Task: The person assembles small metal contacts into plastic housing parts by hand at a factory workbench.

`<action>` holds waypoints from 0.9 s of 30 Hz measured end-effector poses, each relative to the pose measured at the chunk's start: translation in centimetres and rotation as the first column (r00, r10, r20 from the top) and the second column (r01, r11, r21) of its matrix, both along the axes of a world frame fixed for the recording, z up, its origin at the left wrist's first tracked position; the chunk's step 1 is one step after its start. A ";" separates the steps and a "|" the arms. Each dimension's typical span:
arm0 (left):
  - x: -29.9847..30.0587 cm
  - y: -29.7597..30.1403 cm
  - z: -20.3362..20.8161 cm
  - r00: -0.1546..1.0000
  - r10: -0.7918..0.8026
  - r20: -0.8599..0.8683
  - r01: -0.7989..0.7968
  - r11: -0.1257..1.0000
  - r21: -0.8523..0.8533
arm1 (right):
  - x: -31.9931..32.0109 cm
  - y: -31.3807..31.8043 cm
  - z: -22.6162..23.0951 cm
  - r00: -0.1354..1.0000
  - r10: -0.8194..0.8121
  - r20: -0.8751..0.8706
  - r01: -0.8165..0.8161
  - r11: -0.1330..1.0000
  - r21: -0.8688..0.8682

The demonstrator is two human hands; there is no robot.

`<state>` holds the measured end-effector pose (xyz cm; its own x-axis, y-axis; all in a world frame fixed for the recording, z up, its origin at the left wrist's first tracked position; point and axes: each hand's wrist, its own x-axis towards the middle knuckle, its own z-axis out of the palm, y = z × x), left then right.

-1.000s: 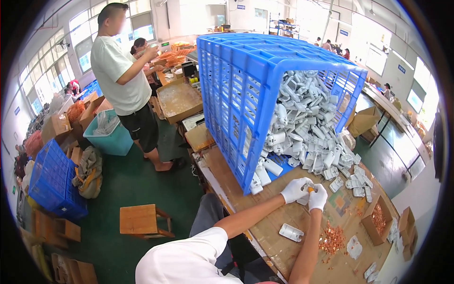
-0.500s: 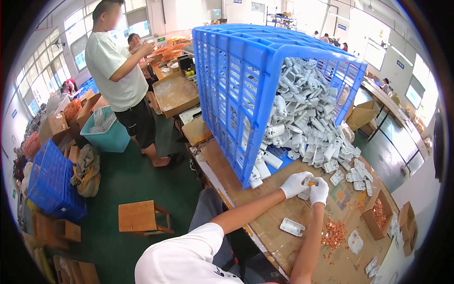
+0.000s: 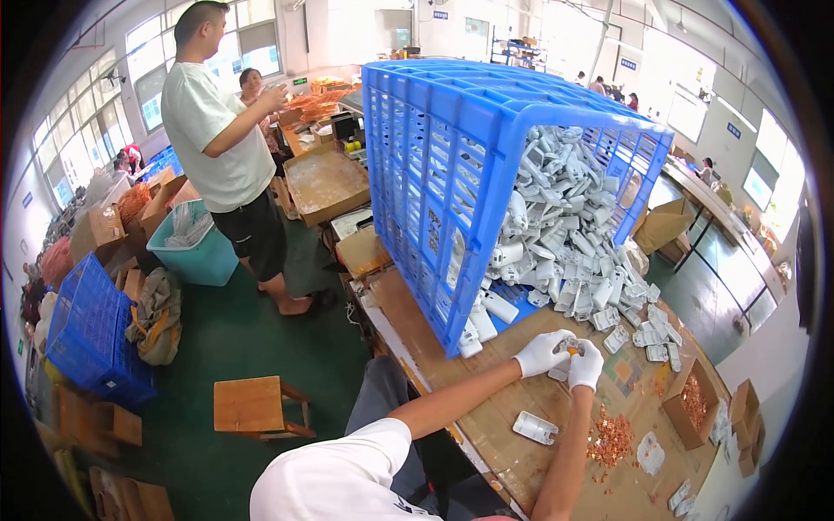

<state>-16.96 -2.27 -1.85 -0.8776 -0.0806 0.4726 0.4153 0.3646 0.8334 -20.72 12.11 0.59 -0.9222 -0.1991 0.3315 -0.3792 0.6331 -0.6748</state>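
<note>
My gloved left hand [image 3: 540, 355] is closed around a white plastic housing [image 3: 559, 371], which shows below its fingers. Close beside it, my gloved right hand [image 3: 586, 366] pinches at the same spot, where a small yellow-orange piece [image 3: 572, 351] shows between the fingertips; its exact kind is hidden. An open white housing shell [image 3: 534, 427] lies on the table between my forearms. By my right forearm is a loose heap of small copper-coloured metal pieces [image 3: 612, 437]. A big blue crate [image 3: 434, 191] on its side spills a pile of white housings [image 3: 565, 226] toward my hands.
A cardboard box [image 3: 692, 406] of copper pieces stands at the table's right, beside an emptier box [image 3: 745, 417]. A crumpled clear plastic bag [image 3: 650, 453] lies nearby. Left on the floor are a wooden stool [image 3: 252, 406], a teal tub [image 3: 193, 247] and a standing person [image 3: 217, 139].
The whole view has shifted slightly, so the scene sits a little lower. Both hands stay together at the housing, with only slight finger movement.
</note>
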 end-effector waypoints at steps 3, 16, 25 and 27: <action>0.0 -0.4 0.3 0.995 -0.024 0.092 0.017 0.997 0.074 | 0.0 -0.5 -0.6 0.991 0.072 -0.110 -0.070 0.997 0.026; -1.0 -1.5 -0.4 0.991 0.116 0.074 -0.124 0.985 0.119 | 0.5 -2.2 -0.2 0.987 0.110 -0.121 -0.108 0.994 0.021; -2.2 -0.4 -0.9 0.970 -0.095 0.224 -0.008 0.908 0.419 | 0.6 -0.1 0.1 0.988 0.120 -0.095 -0.123 0.992 -0.027; -1.9 -0.4 -1.2 0.975 -0.075 0.207 -0.015 0.917 0.400 | 1.0 -0.2 0.1 0.990 0.132 -0.038 -0.133 0.991 -0.033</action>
